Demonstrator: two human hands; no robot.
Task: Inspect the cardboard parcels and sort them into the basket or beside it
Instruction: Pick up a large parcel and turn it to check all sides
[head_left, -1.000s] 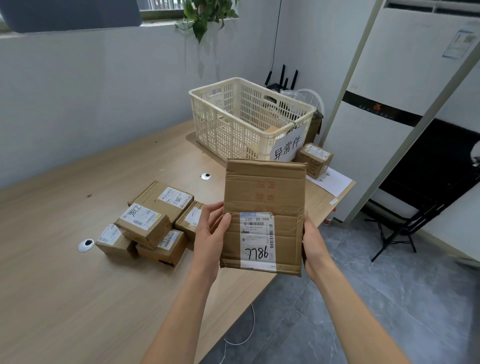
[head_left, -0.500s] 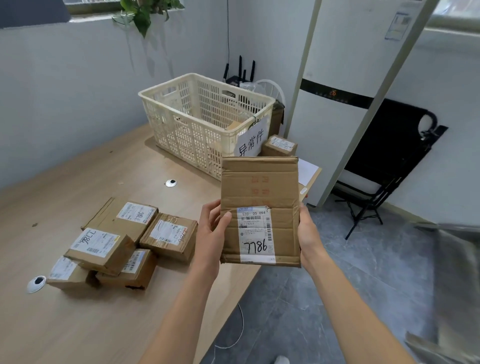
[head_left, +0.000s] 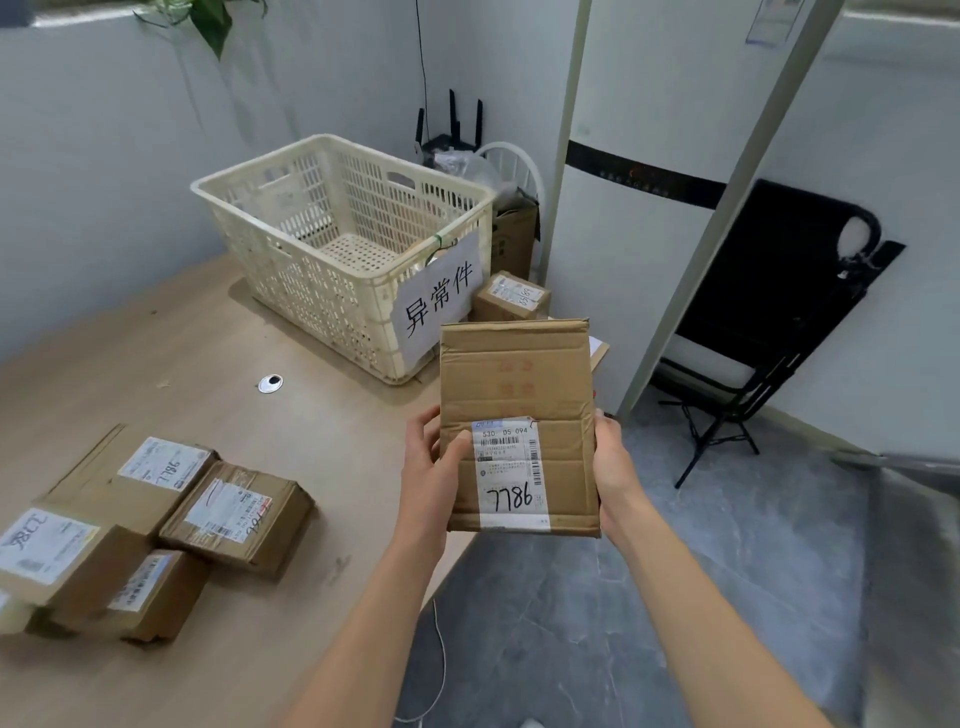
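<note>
I hold a flat cardboard parcel upright in front of me, its white label marked 7786 facing me. My left hand grips its left edge with the thumb across the front. My right hand grips the right edge, fingers hidden behind. The cream plastic basket with a handwritten paper sign stands on the wooden table behind the parcel. One small parcel sits beside the basket on its right. Several labelled parcels lie piled at the table's near left.
A white cabinet stands right of the table, with a black folded frame leaning against the wall. A router and a bag sit behind the basket. A round cable grommet is set in the tabletop. Grey tiled floor lies below right.
My view has swung to the right, so the basket and parcel pile sit further left. The held parcel stays upright in both hands, now nearer the basket's sign.
</note>
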